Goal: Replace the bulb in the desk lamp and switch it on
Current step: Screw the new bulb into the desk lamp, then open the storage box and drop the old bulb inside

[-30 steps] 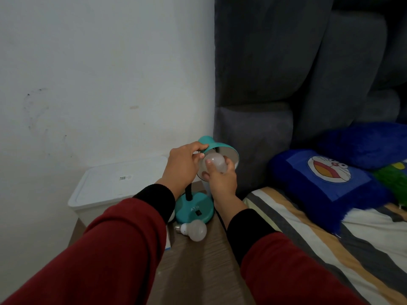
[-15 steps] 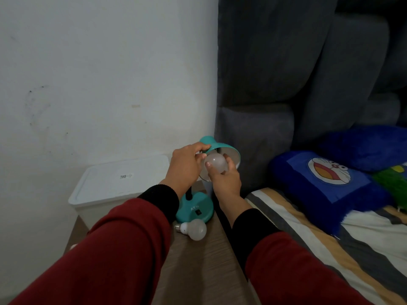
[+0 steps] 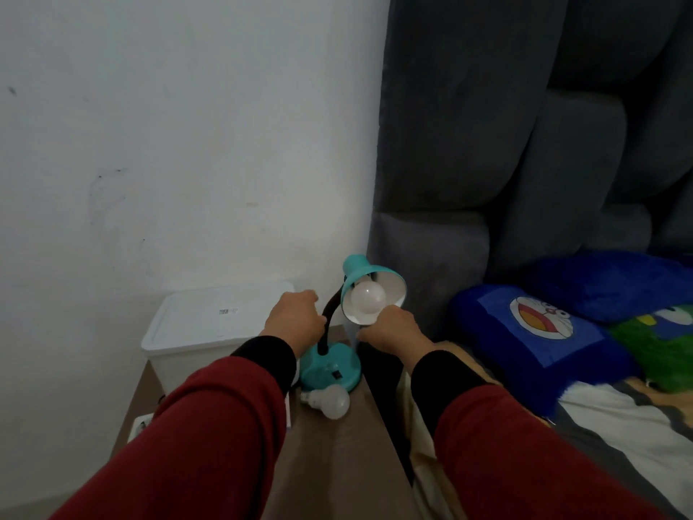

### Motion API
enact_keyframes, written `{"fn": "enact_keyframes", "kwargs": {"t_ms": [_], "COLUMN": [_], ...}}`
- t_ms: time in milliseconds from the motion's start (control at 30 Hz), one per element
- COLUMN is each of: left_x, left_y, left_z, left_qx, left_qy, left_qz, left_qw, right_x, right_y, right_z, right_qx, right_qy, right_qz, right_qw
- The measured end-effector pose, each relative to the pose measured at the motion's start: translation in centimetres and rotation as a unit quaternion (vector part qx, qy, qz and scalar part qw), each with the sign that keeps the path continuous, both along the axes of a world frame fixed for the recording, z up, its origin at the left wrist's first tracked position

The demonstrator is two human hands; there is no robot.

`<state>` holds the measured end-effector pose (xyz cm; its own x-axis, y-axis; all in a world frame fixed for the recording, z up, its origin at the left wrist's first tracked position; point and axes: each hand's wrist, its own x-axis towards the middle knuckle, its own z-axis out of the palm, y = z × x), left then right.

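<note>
Beside the lamp neck point(image 3: 330, 313), left hand point(image 3: 296, 319) curled, right hand point(image 3: 390, 328) lowered

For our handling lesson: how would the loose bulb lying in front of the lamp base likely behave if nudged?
The loose bulb lies on its side on the smooth tabletop, so it would probably roll. Its round globe and narrow base suggest a curved path. It looks light, possibly fragile.
</note>
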<state>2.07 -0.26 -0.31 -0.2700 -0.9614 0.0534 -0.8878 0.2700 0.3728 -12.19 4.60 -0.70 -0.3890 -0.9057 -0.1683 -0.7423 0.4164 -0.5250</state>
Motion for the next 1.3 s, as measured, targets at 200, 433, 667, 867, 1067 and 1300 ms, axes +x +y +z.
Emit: {"fn": "enact_keyframes", "kwargs": {"t_ms": [200, 433, 667, 867, 1067, 1300], "left_x": [3.6, 9.4, 16.0, 19.1, 20.0, 20.8], "left_y": [1.5, 2.9, 1.1, -2.1, -5.0, -7.4], "left_z": [0.7, 2.3, 3.3, 1.4, -3.6, -8.2], "left_qx": [0.019, 0.017, 0.023, 0.046, 0.098, 0.118], "left_qy": [-0.139, -0.179, -0.183, -0.113, 0.021, 0.146], "left_qz": [0.03, 0.083, 0.119, 0.135, 0.13, 0.122], "left_qw": [0.99, 0.98, 0.976, 0.983, 0.987, 0.975], "right_x": [1.8, 5.3, 8.8, 10.7, 10.4, 10.1], "right_y": [1.9, 2.3, -1.4, -5.2, -8.2, -10.7], "right_z": [2.7, 4.4, 4.6, 3.0, -1.8, -6.1], "right_qx": [0.1, 0.106, 0.094, 0.052, 0.004, -0.002], "right_qy": [0.103, 0.188, 0.209, 0.144, 0.069, -0.048], "right_qz": [0.085, 0.155, 0.221, 0.242, 0.214, 0.184], "right_qw": [0.986, 0.964, 0.948, 0.958, 0.974, 0.982]}}
